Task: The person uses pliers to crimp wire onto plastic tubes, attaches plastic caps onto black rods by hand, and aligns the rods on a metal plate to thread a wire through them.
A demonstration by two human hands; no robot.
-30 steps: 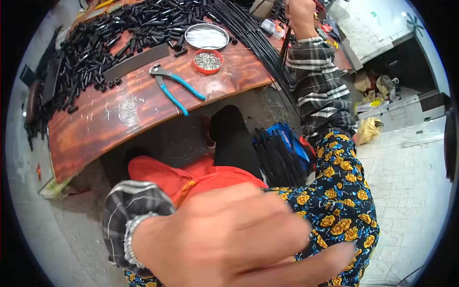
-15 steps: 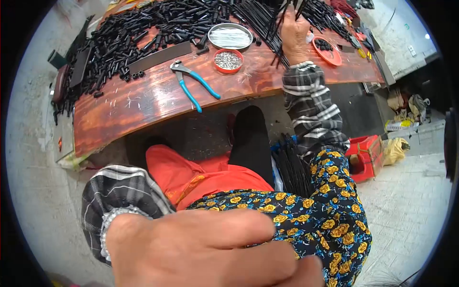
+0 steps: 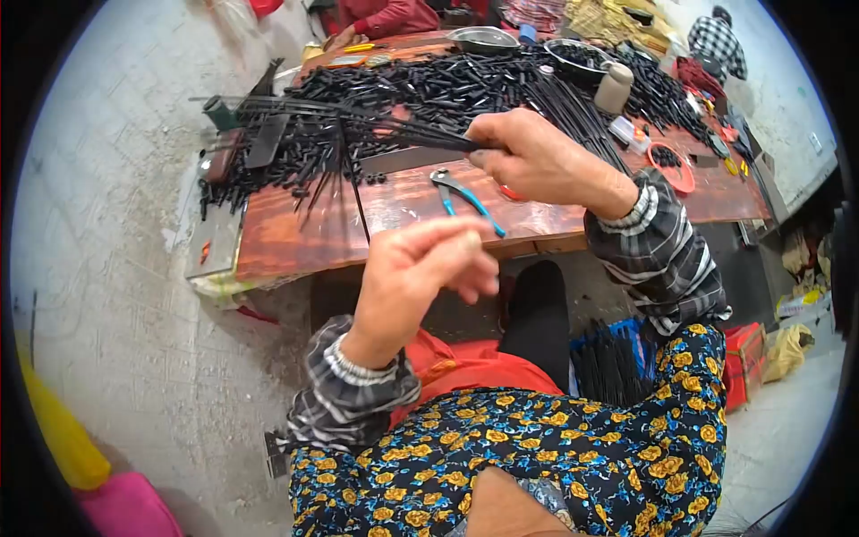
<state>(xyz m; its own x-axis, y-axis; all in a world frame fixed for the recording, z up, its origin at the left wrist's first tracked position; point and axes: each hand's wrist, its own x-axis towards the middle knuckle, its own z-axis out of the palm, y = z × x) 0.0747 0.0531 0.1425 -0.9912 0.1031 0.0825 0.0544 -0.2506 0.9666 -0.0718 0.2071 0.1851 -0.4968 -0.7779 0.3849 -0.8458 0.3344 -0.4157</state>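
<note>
My right hand (image 3: 546,161) is closed round one end of a bundle of thin black rods (image 3: 394,130), which stretches leftward over the table. Below and left of it, my left hand (image 3: 416,277) is raised over the table's front edge, fingers apart and nothing visible between them. Pliers with blue handles (image 3: 474,201) lie on the wooden table (image 3: 295,233) beneath the hands. Behind the rods spreads a heap of short black tubular parts (image 3: 429,85). More long black rods (image 3: 573,112) lie to the right of the heap.
An orange-red dish (image 3: 684,179) with black pieces sits at the right. Farther back are a metal bowl (image 3: 483,38), a beige bottle (image 3: 614,88) and a person in a red sleeve (image 3: 394,16). Another person in checks (image 3: 718,45) is at the far right. A red stool (image 3: 743,367) stands below.
My right hand has brought the bundle of rods from the back right to above the middle of the table. My left hand has moved from close to the camera toward the table edge. The view has shifted.
</note>
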